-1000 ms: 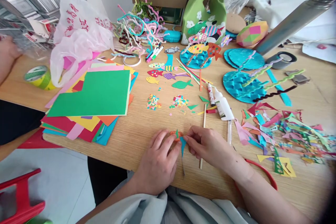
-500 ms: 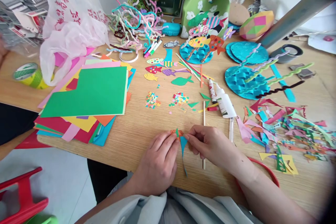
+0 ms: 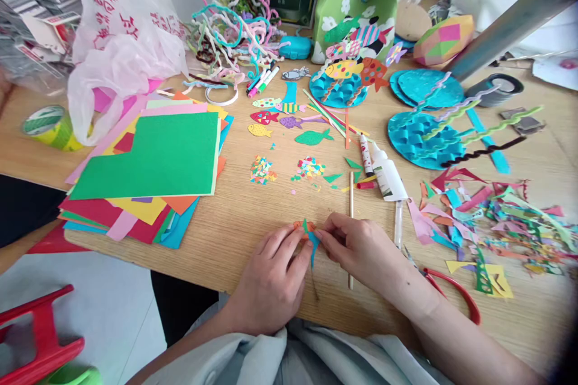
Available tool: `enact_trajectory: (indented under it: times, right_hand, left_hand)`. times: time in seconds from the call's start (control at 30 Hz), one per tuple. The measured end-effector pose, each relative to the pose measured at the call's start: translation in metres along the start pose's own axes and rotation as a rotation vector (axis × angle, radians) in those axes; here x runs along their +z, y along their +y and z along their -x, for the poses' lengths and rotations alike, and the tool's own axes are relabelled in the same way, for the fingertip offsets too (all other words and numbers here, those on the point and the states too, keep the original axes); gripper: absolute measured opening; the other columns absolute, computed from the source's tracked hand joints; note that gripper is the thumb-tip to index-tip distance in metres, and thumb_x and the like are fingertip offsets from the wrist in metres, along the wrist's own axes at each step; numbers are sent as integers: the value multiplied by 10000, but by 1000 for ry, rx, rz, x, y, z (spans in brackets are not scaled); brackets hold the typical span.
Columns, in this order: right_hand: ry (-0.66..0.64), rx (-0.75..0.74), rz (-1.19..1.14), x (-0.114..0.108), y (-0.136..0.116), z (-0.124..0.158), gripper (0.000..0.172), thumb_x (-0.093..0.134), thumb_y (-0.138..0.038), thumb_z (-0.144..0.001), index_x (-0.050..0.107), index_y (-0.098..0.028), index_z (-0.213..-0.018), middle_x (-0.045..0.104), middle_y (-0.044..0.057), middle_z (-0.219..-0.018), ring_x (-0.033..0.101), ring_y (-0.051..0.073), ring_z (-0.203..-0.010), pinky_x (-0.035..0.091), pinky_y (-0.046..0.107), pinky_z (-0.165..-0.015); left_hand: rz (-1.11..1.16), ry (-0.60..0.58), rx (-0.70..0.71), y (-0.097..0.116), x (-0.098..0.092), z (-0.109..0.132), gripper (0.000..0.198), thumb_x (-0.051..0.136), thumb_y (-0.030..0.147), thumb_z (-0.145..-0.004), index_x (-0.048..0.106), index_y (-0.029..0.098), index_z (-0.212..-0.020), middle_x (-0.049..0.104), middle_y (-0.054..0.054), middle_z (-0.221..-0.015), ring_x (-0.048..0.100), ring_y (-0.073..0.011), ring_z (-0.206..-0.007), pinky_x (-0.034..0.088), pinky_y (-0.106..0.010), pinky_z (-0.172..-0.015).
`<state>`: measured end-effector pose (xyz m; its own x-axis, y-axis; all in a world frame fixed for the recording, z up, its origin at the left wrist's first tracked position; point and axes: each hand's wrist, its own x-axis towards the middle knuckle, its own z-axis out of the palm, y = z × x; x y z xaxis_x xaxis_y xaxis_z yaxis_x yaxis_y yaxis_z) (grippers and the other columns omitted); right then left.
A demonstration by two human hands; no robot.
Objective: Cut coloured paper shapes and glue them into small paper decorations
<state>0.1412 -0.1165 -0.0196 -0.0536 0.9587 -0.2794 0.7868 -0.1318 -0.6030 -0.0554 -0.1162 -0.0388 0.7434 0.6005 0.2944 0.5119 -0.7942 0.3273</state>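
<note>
Close to the table's front edge, my left hand [image 3: 271,277] presses its fingertips on a small orange paper piece [image 3: 298,225] with a green paper triangle [image 3: 305,227] on it. My right hand [image 3: 361,246] pinches the top of a pointed blue paper piece [image 3: 315,248], right beside the left fingertips. The blue piece's thin tail hangs toward the table edge. A pale stick [image 3: 351,192] lies partly under my right hand. Behind both hands are two small piles of coloured paper bits [image 3: 310,166] and several paper fish [image 3: 313,137].
Stacked coloured paper [image 3: 180,150] lies left. Right are a glue bottle [image 3: 389,177], paper scraps [image 3: 506,216], red-handled scissors [image 3: 467,301] and a blue woven disc [image 3: 419,141] with twisted pipe cleaners. Behind stand a plastic bag [image 3: 117,60] and a green flowered holder [image 3: 332,12].
My right hand has shifted slightly left, closer to my left fingers, and less of the blue piece shows. More of the scissors is visible beside my right forearm.
</note>
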Motion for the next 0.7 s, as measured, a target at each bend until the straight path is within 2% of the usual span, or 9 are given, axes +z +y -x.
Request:
enact_trajectory:
  times: [0.7]
  right_hand:
    - [54, -28, 63, 4, 1, 1, 201, 512, -264, -874, 549, -211, -684, 636, 0, -587, 569, 140, -505, 335, 241, -517]
  left_hand:
    - [-50, -52, -22, 1, 1, -1, 397, 426, 163, -883, 587, 89, -1237, 589, -159, -1271, 479, -275, -1215, 463, -433, -1000]
